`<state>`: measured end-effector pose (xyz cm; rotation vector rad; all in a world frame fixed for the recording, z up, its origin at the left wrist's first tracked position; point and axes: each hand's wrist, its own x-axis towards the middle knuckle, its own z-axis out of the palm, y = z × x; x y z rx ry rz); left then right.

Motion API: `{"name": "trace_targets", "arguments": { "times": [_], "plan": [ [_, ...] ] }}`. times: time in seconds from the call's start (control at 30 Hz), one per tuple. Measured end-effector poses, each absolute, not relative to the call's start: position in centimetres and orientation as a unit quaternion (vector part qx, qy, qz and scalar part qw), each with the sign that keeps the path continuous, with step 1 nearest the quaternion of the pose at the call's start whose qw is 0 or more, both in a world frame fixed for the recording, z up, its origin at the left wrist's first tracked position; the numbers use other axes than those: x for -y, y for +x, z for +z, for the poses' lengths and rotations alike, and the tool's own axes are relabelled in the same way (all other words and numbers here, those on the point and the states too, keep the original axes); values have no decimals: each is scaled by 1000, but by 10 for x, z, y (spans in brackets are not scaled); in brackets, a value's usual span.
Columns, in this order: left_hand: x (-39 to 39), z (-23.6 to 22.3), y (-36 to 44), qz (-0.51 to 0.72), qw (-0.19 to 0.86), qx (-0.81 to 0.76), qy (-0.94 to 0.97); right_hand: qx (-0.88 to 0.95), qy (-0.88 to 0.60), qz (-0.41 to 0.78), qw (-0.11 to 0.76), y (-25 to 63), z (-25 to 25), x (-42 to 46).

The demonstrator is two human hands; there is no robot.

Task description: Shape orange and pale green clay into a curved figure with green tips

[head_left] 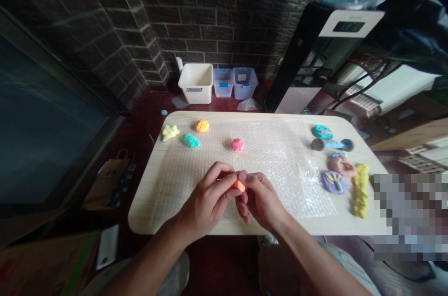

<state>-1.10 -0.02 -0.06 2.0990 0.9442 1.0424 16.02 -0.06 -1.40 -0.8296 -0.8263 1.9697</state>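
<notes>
Between my two hands, over the near middle of the table, is a small lump of orange modelling clay [239, 186]. My left hand [212, 198] pinches it between thumb and fingers. My right hand [261, 198] meets it from the other side, thumb and forefinger pressed at its upper edge, the other fingers curled below. A pink clay ball [237, 144] lies beyond my hands on the bubble wrap [276, 146]. Farther left are a teal clay lump [191, 140], an orange-yellow lump [202, 125] and a pale yellow piece [170, 132].
Along the right of the table [147, 207] lie a teal disc [322, 131], a dumbbell-shaped piece [332, 144], a pinkish-brown ring [342, 166], a purple disc [334, 182] and a long yellow piece [360, 191]. Storage bins [196, 83] and a water dispenser [297, 62] stand behind.
</notes>
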Motion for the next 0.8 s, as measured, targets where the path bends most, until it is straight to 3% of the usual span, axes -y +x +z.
{"name": "trace_targets", "arguments": {
  "times": [0.37, 0.6, 0.8],
  "plan": [
    [-1, -2, -12, 369, 266, -351, 818, 429, -332, 736, 404, 168, -19, 0],
    [4, 1, -16, 317, 306, -366, 820, 473, -348, 719, 372, 170, -13, -1],
    [2, -4, -18, 357, 340, -393, 776, 480, -347, 713, 375, 172, -11, -4]
  ]
}}
